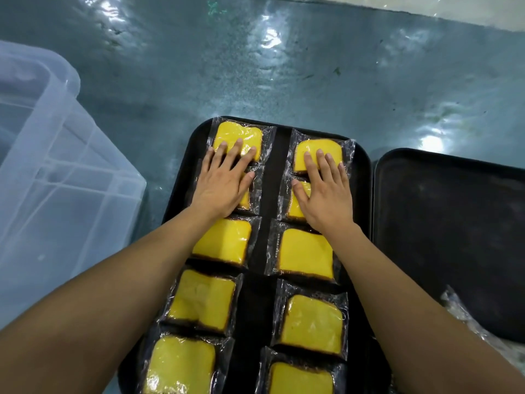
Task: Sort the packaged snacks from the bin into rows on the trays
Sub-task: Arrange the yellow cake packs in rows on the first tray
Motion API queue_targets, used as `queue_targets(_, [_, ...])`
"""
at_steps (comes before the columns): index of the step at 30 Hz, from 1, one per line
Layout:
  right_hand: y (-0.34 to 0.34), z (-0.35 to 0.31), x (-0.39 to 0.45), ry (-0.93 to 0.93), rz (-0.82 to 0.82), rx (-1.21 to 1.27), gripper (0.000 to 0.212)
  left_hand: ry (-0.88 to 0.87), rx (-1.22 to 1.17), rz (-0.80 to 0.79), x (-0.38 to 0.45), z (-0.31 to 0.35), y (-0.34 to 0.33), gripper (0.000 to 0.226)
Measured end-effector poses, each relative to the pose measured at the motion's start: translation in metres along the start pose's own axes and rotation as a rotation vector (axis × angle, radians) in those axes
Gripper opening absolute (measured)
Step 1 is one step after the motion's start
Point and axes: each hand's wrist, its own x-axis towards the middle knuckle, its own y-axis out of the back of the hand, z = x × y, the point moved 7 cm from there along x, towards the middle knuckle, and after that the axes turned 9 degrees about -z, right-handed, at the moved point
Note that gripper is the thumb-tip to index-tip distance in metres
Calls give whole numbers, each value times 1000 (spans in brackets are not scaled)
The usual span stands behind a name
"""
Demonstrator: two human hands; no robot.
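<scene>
A black tray (270, 194) in the middle holds two rows of yellow cake slices in clear wrappers, several per row. My left hand (221, 186) lies flat, fingers spread, over the second packet of the left row, fingertips reaching onto the far packet (241, 135). My right hand (324, 191) lies flat over the second packet (295, 206) of the right row, fingertips on the far packet (315, 149). Neither hand grips anything. Nearer packets (221, 243) (306, 254) lie uncovered.
A translucent plastic bin (56, 166) stands at the left on the teal floor (284, 66). A second black tray (449, 237) sits to the right, touching the first, with crumpled clear wrapping (466, 317) at its near edge.
</scene>
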Motion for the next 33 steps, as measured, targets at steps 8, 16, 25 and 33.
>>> queue_targets(8, [9, -2, -4, -8, 21, 10, 69, 28, -20, -2, -2, -6, 7, 56])
queue_targets(16, [-15, -45, -74, 3, 17, -1, 69, 30, -86, 98, -76, 26, -8, 55])
queue_targets(25, [-23, -23, -79, -11, 22, -47, 68, 35, -28, 18, -81, 16, -24, 54])
queue_targets(33, [-15, -22, -78, -17, 13, -19, 70, 55, -88, -6, -82, 16, -16, 56])
